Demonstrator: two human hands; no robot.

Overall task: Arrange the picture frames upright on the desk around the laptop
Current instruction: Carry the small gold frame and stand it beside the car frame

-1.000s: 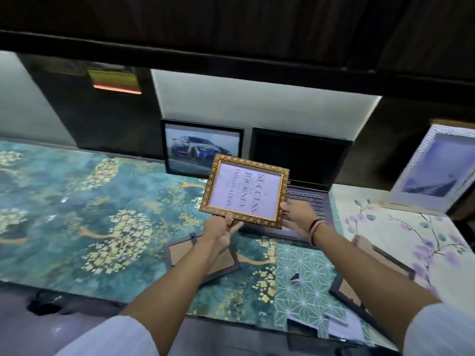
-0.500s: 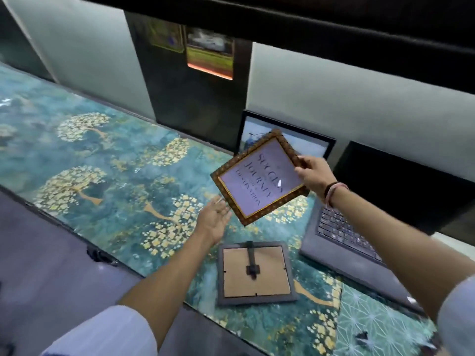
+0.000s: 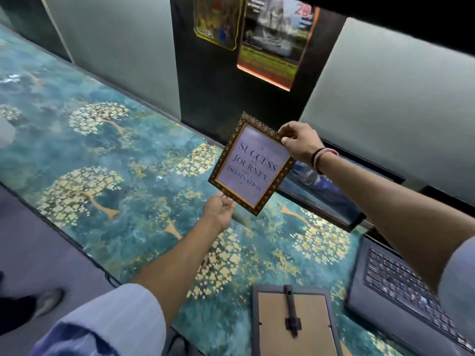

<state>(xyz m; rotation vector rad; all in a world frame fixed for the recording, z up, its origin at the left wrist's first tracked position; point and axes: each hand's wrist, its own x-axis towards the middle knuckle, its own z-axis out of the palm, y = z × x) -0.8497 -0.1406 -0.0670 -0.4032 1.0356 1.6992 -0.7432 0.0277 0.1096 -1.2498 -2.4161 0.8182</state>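
Observation:
A gold ornate frame [image 3: 253,164] with a "Success / Journey / Destination" print hangs tilted in the air above the desk. My right hand [image 3: 300,142] grips its upper right corner. My left hand [image 3: 220,210] is under its lower left edge, fingers behind the frame and touching it. A black frame with a car picture [image 3: 321,191] stands upright against the wall, partly hidden by my right arm. A grey frame [image 3: 294,321] lies face down near the front edge, stand up. The open laptop [image 3: 401,286] sits at the right.
The desk [image 3: 108,160] has a teal cover with gold trees and stretches far to the left. Posters [image 3: 272,34] hang on the dark wall panel behind. The floor and a shoe [image 3: 47,301] show at the lower left, past the desk's front edge.
The gold frame has moved left, away from the laptop, and turned more upright. My left hand has gone back under its lower edge. The view has swung left and down.

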